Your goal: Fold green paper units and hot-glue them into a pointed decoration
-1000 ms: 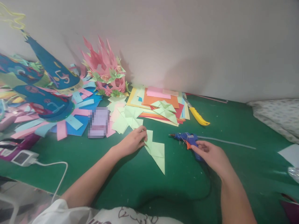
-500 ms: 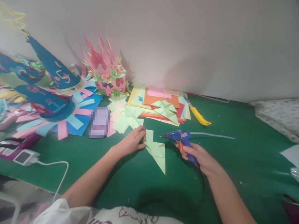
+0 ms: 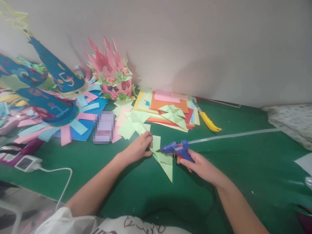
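Beside the blue plastic glue gun (image 3: 179,148) clasped by the right grip (image 3: 202,166), folded pale-green paper (image 3: 164,163) is pinched by the left grip (image 3: 139,146), gluing seemingly unfinished.

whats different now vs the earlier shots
The right grip has carried the glue gun leftward, so its nozzle is now at the green paper; whether it touches is unclear. The glue stick now slants farther away from the person. Nothing was let go. The left grip still pinches the paper; the knife stayed put.

Craft workspace (image 3: 255,159) with glue gun (image 3: 179,148)
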Tool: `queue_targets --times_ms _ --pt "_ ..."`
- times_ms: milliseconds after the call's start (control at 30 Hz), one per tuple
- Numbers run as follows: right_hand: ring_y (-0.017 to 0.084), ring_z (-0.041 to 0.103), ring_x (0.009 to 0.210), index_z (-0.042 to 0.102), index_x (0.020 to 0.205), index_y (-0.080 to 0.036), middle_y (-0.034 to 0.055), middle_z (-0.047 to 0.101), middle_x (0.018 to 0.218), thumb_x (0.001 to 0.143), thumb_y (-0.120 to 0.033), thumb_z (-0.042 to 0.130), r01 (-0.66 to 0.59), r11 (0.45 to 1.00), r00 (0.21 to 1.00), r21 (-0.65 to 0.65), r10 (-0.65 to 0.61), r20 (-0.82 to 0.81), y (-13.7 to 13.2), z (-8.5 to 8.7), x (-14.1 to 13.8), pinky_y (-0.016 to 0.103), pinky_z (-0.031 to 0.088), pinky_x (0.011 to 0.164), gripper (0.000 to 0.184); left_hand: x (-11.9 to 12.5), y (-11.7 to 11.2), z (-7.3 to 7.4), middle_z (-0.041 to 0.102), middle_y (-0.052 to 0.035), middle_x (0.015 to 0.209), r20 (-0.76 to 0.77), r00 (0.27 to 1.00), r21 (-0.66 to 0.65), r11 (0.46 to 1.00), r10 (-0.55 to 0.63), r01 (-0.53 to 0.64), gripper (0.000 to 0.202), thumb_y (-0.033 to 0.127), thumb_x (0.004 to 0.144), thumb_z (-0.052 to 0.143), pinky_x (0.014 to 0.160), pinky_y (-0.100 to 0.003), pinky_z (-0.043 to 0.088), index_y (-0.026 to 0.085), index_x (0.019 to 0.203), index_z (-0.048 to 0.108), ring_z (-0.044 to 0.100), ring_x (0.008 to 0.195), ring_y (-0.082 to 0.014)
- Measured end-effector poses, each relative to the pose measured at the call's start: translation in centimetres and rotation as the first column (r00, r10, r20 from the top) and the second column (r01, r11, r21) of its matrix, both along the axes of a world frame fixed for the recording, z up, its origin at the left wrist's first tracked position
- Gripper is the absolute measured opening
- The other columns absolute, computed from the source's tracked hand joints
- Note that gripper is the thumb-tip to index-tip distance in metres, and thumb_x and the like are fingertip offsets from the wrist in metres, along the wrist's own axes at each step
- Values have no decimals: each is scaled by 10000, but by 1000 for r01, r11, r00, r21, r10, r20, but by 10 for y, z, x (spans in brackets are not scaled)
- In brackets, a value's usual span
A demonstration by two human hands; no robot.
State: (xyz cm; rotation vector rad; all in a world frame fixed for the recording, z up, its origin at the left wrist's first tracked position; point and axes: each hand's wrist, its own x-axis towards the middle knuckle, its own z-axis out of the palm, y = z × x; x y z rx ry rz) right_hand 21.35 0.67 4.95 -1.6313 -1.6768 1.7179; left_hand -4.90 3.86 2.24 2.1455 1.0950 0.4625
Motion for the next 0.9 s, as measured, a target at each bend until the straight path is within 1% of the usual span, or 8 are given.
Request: queue_targets --times_ms 100,167,267,333,400,533,733,900 --pt "128 492 598 567 1103 -181 18 603 795 800 -478 545 -6 999 997 41 3 73 -1 2 -3 241 421 534 424 0 0 -1 441 -60 1010 -1 1000 -3 1000 5 -5 208 41 672 557 774 -304 463 171 806 466 522 864 -173" --pt "160 542 640 568 1129 -188 24 629 803 805 -475 532 -20 997 995 78 12 104 -2 4 -4 262 450 563 435 0 0 -1 441 -59 1007 0 1000 0 1000 5 -5 214 34 665 552 768 -300 463 172 805 467 521 860 -172" --pt "223 608 813 575 1141 -198 54 670 936 816 -467 513 -59 988 989 146 38 142 -2 7 -4 310 493 701 426 0 0 -2 444 -58 1000 10 1000 8 1000 -1 1 211 40 667 556 768 -298 464 173 807 471 521 859 -171" --pt "249 607 932 573 1143 -203 65 665 1048 824 -456 505 -91 978 986 189 62 157 -3 8 -3 336 482 812 413 0 0 -2 445 -59 999 13 1000 7 1000 -1 1 200 48 676 558 773 -299 464 172 808 474 523 868 -174" --pt "257 595 999 559 1160 -205 67 648 1118 836 -444 495 -122 970 982 211 87 169 -3 8 -2 347 461 876 408 0 0 -2 446 -61 999 13 1000 3 1000 1 -1 196 50 679 559 775 -301 465 172 810 476 524 879 -178" --pt "260 592 1022 536 1188 -202 73 636 1147 862 -425 463 -162 963 972 216 119 201 -5 7 -1 357 458 889 402 0 0 -1 449 -67 1013 25 1000 1 1000 9 -9 196 51 677 563 776 -308 466 171 810 483 525 885 -182" --pt "297 544 1112 499 1255 -205 103 592 1225 874 -409 452 -190 950 963 248 131 233 -11 8 -1 417 430 929 435 0 -1 -1 452 -65 1018 22 1000 -3 1000 12 -12 190 59 685 576 799 -322 468 173 804 481 529 884 -181" --pt "294 587 1023 568 1160 -210 106 639 1140 874 -366 451 -213 934 954 285 136 267 -16 14 -6 416 454 877 346 0 -1 -1 452 -62 1011 16 1000 7 1000 11 -11 195 45 684 559 776 -313 466 173 810 482 524 874 -177"
